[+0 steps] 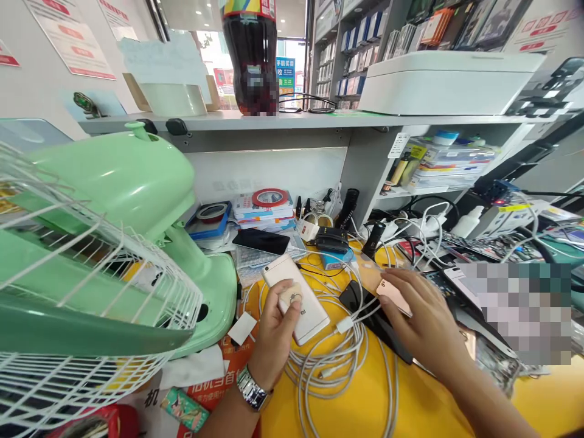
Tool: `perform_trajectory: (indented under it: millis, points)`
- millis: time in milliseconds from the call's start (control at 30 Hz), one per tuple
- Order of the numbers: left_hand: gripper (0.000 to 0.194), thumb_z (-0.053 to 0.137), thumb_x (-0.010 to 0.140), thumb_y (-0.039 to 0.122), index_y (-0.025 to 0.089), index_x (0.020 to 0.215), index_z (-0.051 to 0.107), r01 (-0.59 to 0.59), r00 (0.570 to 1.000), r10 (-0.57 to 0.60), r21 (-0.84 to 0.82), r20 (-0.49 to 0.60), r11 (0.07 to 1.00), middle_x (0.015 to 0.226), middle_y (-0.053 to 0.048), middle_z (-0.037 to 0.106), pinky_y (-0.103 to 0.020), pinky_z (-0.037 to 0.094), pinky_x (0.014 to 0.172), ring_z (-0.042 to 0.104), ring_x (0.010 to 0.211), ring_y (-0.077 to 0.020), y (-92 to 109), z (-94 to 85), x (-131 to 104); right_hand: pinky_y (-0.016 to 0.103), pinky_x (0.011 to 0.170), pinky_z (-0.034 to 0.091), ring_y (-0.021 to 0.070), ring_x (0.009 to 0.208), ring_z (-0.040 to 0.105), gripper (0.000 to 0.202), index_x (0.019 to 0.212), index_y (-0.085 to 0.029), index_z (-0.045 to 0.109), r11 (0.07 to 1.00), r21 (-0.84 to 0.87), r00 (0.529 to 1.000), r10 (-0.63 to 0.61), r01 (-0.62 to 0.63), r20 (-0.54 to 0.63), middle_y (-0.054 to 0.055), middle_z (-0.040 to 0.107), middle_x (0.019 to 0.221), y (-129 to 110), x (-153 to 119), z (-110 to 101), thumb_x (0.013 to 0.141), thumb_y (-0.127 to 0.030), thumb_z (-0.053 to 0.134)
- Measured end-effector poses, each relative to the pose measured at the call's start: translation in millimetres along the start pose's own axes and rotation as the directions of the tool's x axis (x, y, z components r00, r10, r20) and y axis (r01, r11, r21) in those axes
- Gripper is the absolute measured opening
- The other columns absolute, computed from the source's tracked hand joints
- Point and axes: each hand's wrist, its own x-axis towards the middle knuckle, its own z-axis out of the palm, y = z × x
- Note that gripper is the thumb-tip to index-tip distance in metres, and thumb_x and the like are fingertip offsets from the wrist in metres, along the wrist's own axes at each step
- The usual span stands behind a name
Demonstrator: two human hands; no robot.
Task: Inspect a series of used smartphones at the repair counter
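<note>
My left hand (279, 322) wears a metal watch (253, 387) and grips a pale Xiaomi phone (309, 316), back side up, with thumb and finger at its ring holder (291, 295). On the right, my right hand (417, 316) reaches over a small rose-gold phone (393, 296), fingers bent against its top; whether it is gripped firmly is hard to tell. A black phone (381, 325) lies beneath that area. Between my hands, coiled white cables (328, 377) rest on the yellow table surface (360, 413).
A green fan (114, 182) with a white wire guard stands at the left. Behind are a dark phone (261, 241), red tape (270, 197) on boxes and a shelf (319, 121) bearing a cola bottle (253, 61). Phones and parts clutter the right side.
</note>
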Motion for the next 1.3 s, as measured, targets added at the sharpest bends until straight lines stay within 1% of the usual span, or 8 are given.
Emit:
perform_trajectory:
  millis: [200, 367, 533, 700, 833, 1033, 1167, 1300]
  points:
    - [0.073, 0.065, 0.086, 0.036, 0.032, 0.149, 0.028, -0.034, 0.999, 0.033, 0.063, 0.024, 0.997, 0.151, -0.006, 0.041, -0.029, 0.046, 0.100, 0.049, 0.128, -0.0228, 3.8, -2.2, 4.1, 0.047, 0.096, 0.048, 0.0276, 0.114, 0.058, 0.028, 0.122, -0.024, 0.054, 0.912, 0.409, 0.999, 0.016, -0.033, 0.045, 0.011, 0.063, 0.119, -57.8, 43.1, 37.7, 0.095, -0.031, 0.051]
    - [0.087, 0.062, 0.089, 0.036, 0.035, 0.154, 0.004, -0.061, 0.995, 0.056, 0.069, 0.081, 0.996, 0.163, -0.006, 0.017, -0.034, 0.037, 0.110, 0.037, 0.140, -0.0239, 6.9, -2.6, 3.2, 0.042, 0.088, 0.054, 0.0248, 0.103, 0.064, 0.031, 0.125, -0.023, 0.053, 0.768, 0.621, 0.987, 0.109, -0.158, 0.116, 0.011, 0.066, 0.114, -76.6, 34.3, 71.5, 0.096, -0.032, 0.050]
    - [0.093, 0.059, 0.090, 0.036, 0.034, 0.153, -0.010, -0.049, 0.993, 0.038, 0.096, 0.113, 0.994, 0.159, -0.010, 0.029, -0.039, 0.036, 0.112, 0.038, 0.140, -0.0250, -1.9, -1.7, 1.6, 0.040, 0.089, 0.055, 0.0229, 0.102, 0.065, 0.039, 0.134, -0.022, 0.049, 0.707, 0.667, 0.969, 0.118, -0.236, 0.218, 0.011, 0.066, 0.117, -80.0, 14.2, 76.6, 0.096, -0.034, 0.050]
    - [0.086, 0.058, 0.091, 0.031, 0.030, 0.155, 0.000, -0.122, 0.982, 0.107, 0.088, 0.154, 0.989, 0.161, -0.008, 0.026, -0.038, 0.029, 0.117, 0.034, 0.143, -0.0233, -6.3, 0.7, 1.1, 0.047, 0.101, 0.049, 0.0282, 0.125, 0.053, 0.059, 0.148, -0.026, 0.032, 0.789, 0.589, 0.972, 0.040, -0.172, 0.231, 0.014, 0.052, 0.140, -86.5, 9.7, 69.7, 0.095, -0.035, 0.053]
    - [0.073, 0.055, 0.093, 0.037, 0.029, 0.154, 0.016, -0.005, 0.963, 0.008, -0.014, 0.270, 1.000, 0.154, -0.008, 0.040, -0.041, 0.033, 0.115, 0.040, 0.139, -0.0265, -1.9, -0.4, -4.6, 0.054, 0.110, 0.039, 0.0329, 0.140, 0.037, 0.075, 0.154, -0.023, 0.019, 0.794, 0.598, 0.967, -0.051, -0.113, 0.250, 0.017, 0.037, 0.152, -85.8, 6.5, 70.6, 0.093, -0.046, 0.054]
    - [0.058, 0.041, 0.095, 0.051, 0.028, 0.148, 0.037, -0.004, 0.947, 0.001, 0.008, 0.321, 1.000, 0.151, -0.008, 0.044, -0.043, 0.034, 0.114, 0.040, 0.138, -0.0288, -4.8, -1.8, -11.8, 0.059, 0.113, 0.032, 0.0334, 0.142, 0.034, 0.077, 0.154, -0.025, 0.022, 0.772, 0.609, 0.950, -0.021, -0.183, 0.312, 0.016, 0.036, 0.154, -79.0, 4.9, 74.7, 0.090, -0.046, 0.059]
    - [0.054, 0.038, 0.097, 0.049, 0.030, 0.147, 0.039, -0.169, 0.937, 0.109, 0.157, 0.333, 0.973, 0.150, -0.006, 0.046, -0.041, 0.027, 0.118, 0.038, 0.139, -0.0258, 2.0, -0.5, -10.9, 0.057, 0.112, 0.033, 0.0314, 0.138, 0.041, 0.063, 0.149, -0.026, 0.034, 0.645, 0.721, 0.951, 0.027, -0.253, 0.309, 0.014, 0.045, 0.149, -82.7, 8.8, 70.8, 0.092, -0.044, 0.054]
    - [0.047, 0.040, 0.097, 0.045, 0.031, 0.141, 0.049, -0.255, 0.947, 0.188, 0.252, 0.262, 0.933, 0.143, -0.008, 0.049, -0.038, 0.042, 0.107, 0.046, 0.129, -0.0246, 10.1, 0.1, -7.8, 0.048, 0.095, 0.051, 0.0280, 0.116, 0.060, 0.056, 0.143, -0.028, 0.045, 0.371, 0.833, 0.905, 0.058, -0.412, 0.421, 0.012, 0.057, 0.137, -88.1, 11.5, 63.6, 0.092, -0.049, 0.052]
